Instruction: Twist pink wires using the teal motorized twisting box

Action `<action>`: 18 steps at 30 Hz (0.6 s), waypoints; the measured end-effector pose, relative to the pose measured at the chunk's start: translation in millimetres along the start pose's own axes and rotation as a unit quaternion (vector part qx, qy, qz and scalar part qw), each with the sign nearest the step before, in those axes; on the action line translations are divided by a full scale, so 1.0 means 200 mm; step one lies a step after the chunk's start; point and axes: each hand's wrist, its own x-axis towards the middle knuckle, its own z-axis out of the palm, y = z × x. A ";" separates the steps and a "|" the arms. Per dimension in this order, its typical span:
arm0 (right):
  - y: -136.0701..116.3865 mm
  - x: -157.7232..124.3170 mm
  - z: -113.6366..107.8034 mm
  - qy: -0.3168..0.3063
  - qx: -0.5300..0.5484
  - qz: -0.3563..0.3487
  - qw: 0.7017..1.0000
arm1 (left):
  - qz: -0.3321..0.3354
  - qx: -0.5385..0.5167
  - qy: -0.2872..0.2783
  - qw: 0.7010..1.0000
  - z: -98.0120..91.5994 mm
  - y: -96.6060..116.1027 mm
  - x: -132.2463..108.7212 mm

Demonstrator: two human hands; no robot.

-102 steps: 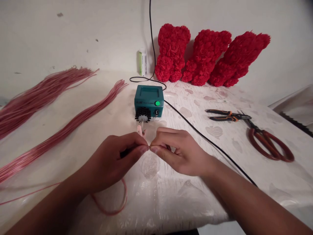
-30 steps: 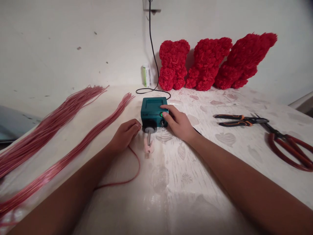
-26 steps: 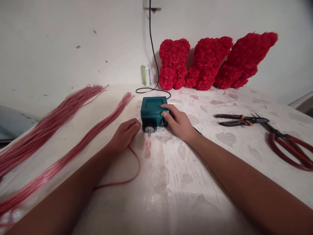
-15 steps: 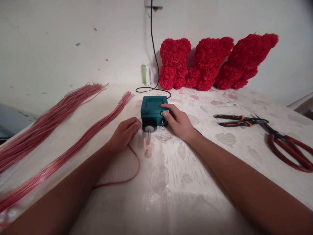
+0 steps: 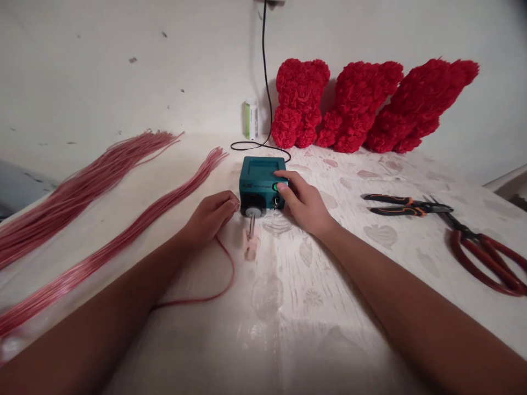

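Observation:
A small teal motor box [image 5: 259, 176] sits mid-table with a green button [image 5: 274, 186] lit on its front. My right hand [image 5: 304, 206] rests beside it, a finger pressed on that button. A metal shaft [image 5: 251, 224] sticks out of the box front with a pink clip [image 5: 251, 245] at its end. My left hand [image 5: 211, 216] is pinched on a red wire [image 5: 218, 274] just left of the shaft; the wire loops back along the table toward my left arm.
Two long bundles of red wire [image 5: 78, 189] lie at the left. Orange-handled pliers [image 5: 403, 206] and red scissors [image 5: 486, 252] lie at the right. Three red rose bears [image 5: 370, 104] lean on the wall, beside a small bottle [image 5: 250, 118]. A black cable [image 5: 263, 82] runs up the wall.
3.4 s ago both hands pinched the wire near me. They then moved forward to the box, where the clip blurred as it spun; now the clip looks sharp.

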 end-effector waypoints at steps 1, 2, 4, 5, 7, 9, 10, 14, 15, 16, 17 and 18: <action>0.00 0.00 0.00 0.002 0.002 0.000 1.000 | 0.000 0.001 0.000 1.000 0.00 0.00 0.00; 0.01 0.00 0.00 0.004 0.004 -0.001 1.000 | 0.000 0.002 0.000 1.000 0.00 0.01 0.00; 0.02 0.00 0.00 0.006 0.004 -0.003 1.000 | 0.001 0.004 0.003 1.000 0.01 0.02 0.00; 0.02 0.00 0.00 0.008 0.002 -0.003 1.000 | 0.001 0.005 0.005 1.000 0.01 0.02 0.00; 0.02 0.00 0.00 0.009 -0.002 -0.002 1.000 | 0.000 0.006 0.008 1.000 0.01 0.03 0.00; 0.01 -0.01 0.00 0.010 -0.003 0.002 1.000 | 0.000 0.006 0.011 1.000 0.01 0.03 0.00; 0.01 -0.01 0.00 0.011 -0.001 0.003 1.000 | 0.001 0.007 0.012 1.000 0.01 0.04 0.00; 0.01 -0.01 0.00 0.016 0.004 -0.005 1.000 | 0.012 0.009 0.017 1.000 0.01 0.04 0.00; 0.01 -0.01 0.00 0.019 0.000 -0.007 1.000 | 0.014 0.010 0.019 1.000 0.01 0.04 0.00; 0.01 -0.01 0.00 0.022 -0.003 -0.010 1.000 | 0.016 0.011 0.021 1.000 0.01 0.04 -0.01; 0.02 -0.01 0.00 0.023 -0.004 -0.011 1.000 | 0.018 0.012 0.022 1.000 0.01 0.05 -0.01; 0.02 -0.01 0.00 0.025 -0.003 -0.012 1.000 | 0.018 0.013 0.022 1.000 0.01 0.05 -0.01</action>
